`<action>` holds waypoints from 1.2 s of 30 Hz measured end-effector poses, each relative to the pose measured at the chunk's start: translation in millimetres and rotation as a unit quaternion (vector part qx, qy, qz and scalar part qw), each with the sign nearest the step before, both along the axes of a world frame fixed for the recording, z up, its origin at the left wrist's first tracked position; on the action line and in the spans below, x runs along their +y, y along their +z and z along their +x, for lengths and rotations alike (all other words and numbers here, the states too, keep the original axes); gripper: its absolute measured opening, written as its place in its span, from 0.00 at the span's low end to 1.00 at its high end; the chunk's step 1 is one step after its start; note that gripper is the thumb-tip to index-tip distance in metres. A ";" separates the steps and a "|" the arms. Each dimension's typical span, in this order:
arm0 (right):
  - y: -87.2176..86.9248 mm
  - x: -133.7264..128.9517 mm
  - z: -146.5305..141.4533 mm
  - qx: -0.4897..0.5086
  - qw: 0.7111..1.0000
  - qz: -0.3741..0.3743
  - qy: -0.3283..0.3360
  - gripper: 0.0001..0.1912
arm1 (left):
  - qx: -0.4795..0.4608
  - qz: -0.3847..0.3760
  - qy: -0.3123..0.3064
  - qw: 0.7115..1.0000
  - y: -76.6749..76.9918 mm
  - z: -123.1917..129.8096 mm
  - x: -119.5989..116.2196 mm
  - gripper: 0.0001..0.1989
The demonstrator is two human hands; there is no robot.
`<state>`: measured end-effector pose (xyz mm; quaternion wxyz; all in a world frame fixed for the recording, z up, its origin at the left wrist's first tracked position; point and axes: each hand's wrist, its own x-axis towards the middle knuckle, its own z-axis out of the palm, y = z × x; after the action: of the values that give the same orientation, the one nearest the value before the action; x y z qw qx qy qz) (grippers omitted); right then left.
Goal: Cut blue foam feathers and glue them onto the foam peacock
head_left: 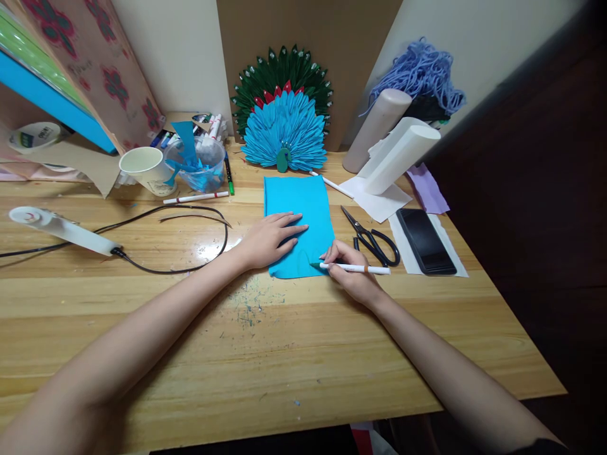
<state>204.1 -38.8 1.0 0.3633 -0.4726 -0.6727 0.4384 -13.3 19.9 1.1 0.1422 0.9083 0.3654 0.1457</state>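
A blue sheet (308,205) lies on the wooden table in front of a paper peacock (284,129) with blue and dark green feathers. My left hand (271,240) rests flat on the sheet's left part, fingers spread. At the lower right corner, my right hand (353,272) grips a white marker (370,269); its green tip points left and is at the sheet, near a faint curved line. Whether the tip touches the sheet cannot be told. Black-handled scissors (370,237) lie just beyond my right hand.
A phone (425,241) lies on white paper at the right, with paper rolls (403,158) behind. A paper cup (147,169), a plastic tub (202,170) of blue scraps and a white device (66,230) with a looped black cable stand left.
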 end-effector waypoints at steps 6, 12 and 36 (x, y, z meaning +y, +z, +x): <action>1.7 -1.3 0.6 0.026 0.999 -0.023 0.042 0.05 | -0.001 0.001 -0.001 1.000 -0.7 -0.7 -0.3 0.21; 9.5 -0.5 -2.6 -0.092 0.992 0.081 0.032 0.14 | -0.043 0.028 0.037 0.998 -0.3 0.0 -1.2 0.20; 7.6 -6.6 -2.2 -0.046 0.997 -0.011 0.061 0.07 | -0.077 -0.016 -0.093 0.993 3.3 -2.4 -0.6 0.15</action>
<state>202.0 -45.4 8.6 0.2995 -0.4546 -0.7115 0.4444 -15.7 19.3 4.3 0.1973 0.9220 0.2693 0.1959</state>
